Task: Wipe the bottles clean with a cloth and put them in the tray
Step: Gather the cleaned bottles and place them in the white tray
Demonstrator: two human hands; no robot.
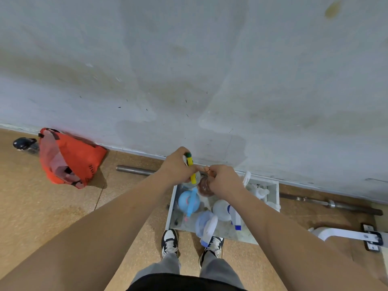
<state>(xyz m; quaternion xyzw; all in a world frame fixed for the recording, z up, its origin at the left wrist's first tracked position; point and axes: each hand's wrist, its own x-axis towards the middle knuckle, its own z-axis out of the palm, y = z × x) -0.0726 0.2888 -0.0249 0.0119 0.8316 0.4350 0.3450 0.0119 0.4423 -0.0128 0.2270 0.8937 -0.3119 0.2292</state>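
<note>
While the left hand point(177, 165) curls around a clear bottle with a yellow strap point(192, 179), the right hand point(224, 179) grips a brownish translucent bottle point(204, 185) just beside it, both held above the grey tray point(275, 193), where a blue bottle point(186, 201) and a white spray bottle point(221, 210) lie below the hands.

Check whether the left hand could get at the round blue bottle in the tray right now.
Probably not yet: the left hand grips a yellow-strapped bottle. The blue bottle sits uncovered in the tray just below it, so once freed, likely yes.
</note>
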